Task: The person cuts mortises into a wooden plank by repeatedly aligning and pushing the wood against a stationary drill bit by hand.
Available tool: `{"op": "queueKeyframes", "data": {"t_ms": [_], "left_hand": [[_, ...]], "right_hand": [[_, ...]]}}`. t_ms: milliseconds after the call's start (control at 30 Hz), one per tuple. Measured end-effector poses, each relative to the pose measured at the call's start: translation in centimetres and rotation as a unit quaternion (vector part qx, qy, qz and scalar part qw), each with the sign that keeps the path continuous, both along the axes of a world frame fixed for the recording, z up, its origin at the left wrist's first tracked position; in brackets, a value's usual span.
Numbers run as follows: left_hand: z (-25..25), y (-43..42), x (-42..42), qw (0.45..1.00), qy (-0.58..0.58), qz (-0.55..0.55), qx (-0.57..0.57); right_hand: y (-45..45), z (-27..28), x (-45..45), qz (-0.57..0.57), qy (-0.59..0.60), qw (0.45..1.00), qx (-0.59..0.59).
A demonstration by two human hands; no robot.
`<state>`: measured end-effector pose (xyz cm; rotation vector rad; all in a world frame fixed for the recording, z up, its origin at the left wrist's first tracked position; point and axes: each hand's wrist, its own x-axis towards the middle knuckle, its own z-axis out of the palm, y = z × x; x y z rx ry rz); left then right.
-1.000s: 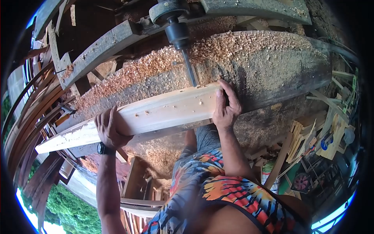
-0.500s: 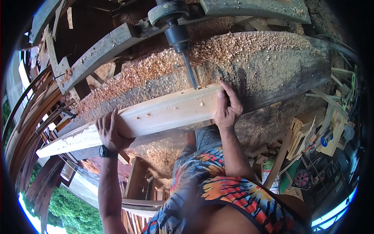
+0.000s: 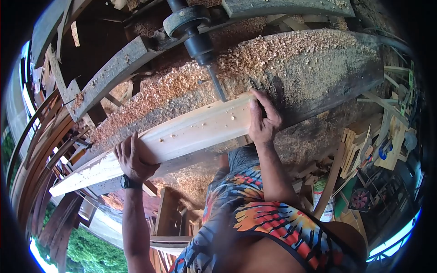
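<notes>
A long, pale wooden board (image 3: 195, 127) lies slantwise across the work table, a few wood chips on its face. My left hand (image 3: 135, 160), with a dark watch at the wrist, grips the board near its middle, fingers over the far edge and thumb on the near side. At the board's right end my right hand (image 3: 264, 117) clasps it, fingers over the far edge and thumb on top. A drill bit (image 3: 217, 84) hangs from a black chuck (image 3: 199, 48), its tip at the far edge just left of my right hand; whether it touches the wood I cannot tell.
Wood shavings (image 3: 255, 52) are heaped along the far side of the dark work table (image 3: 337, 93). Curved timber (image 3: 111, 68) stands behind it. Bent strips (image 3: 34, 141) crowd the left. Scrap wood (image 3: 353, 152) and a small fan (image 3: 359, 199) sit at right.
The whole view has shifted slightly. Against the bit, the board and both hands have moved little, with the bit tip now closer to the board's far edge. Both hands keep their grip.
</notes>
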<state>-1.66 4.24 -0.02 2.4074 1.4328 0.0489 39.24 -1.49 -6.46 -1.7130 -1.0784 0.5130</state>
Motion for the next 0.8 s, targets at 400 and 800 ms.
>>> {"op": "queueKeyframes", "data": {"t_ms": [400, 800], "left_hand": [[-0.5, 1.0, -0.1, 0.999, 0.023, 0.013, 0.024], [-0.6, 2.7, -0.6, 0.999, 0.046, 0.012, 0.016]], "right_hand": [[2.4, 0.1, -0.3, -0.02, 0.0, 1.0, -0.001], [5.7, 0.2, -0.4, -0.018, 0.022, 0.999, 0.016]]}}
